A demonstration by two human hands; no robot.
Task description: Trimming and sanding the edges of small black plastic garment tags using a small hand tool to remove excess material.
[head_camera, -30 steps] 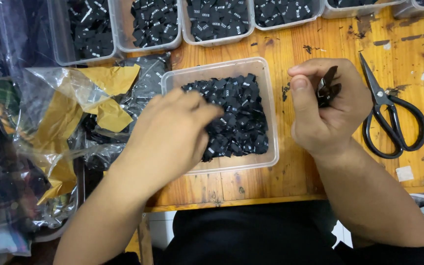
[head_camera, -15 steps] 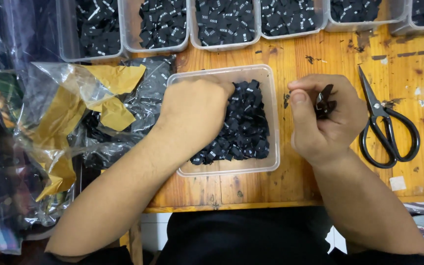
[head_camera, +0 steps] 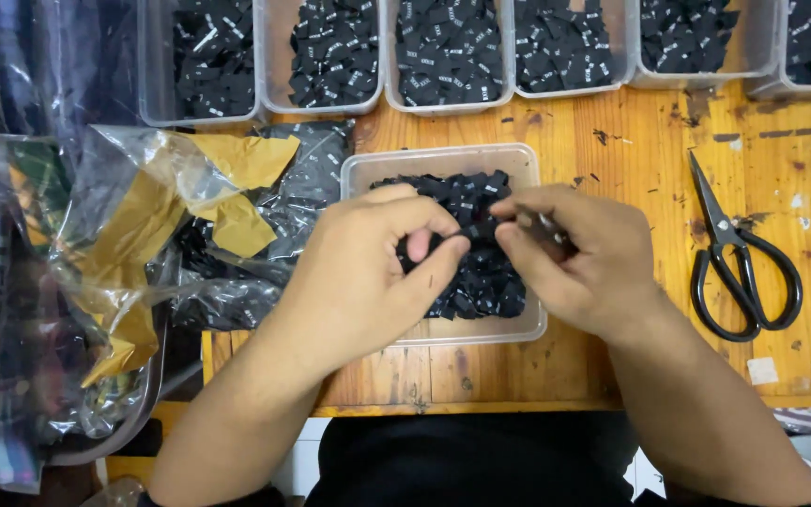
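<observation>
Both hands meet over a clear plastic tub (head_camera: 443, 330) filled with small black fabric labels (head_camera: 485, 282). My left hand (head_camera: 368, 272) pinches one small black label (head_camera: 469, 232) between thumb and forefinger. My right hand (head_camera: 574, 258) is closed around a small stack of black labels, with its fingertips touching the same pinched label. The stack is mostly hidden inside the fingers.
Black-handled scissors (head_camera: 739, 258) lie on the wooden table (head_camera: 612, 150) to the right. A row of clear tubs (head_camera: 448, 52) with black labels lines the far edge. Crumpled clear plastic bags (head_camera: 143, 272) with yellow paper and more labels lie at the left.
My right hand has moved left from the table to above the tub. My left hand has lifted out of the labels with one pinched, meeting the right hand.
</observation>
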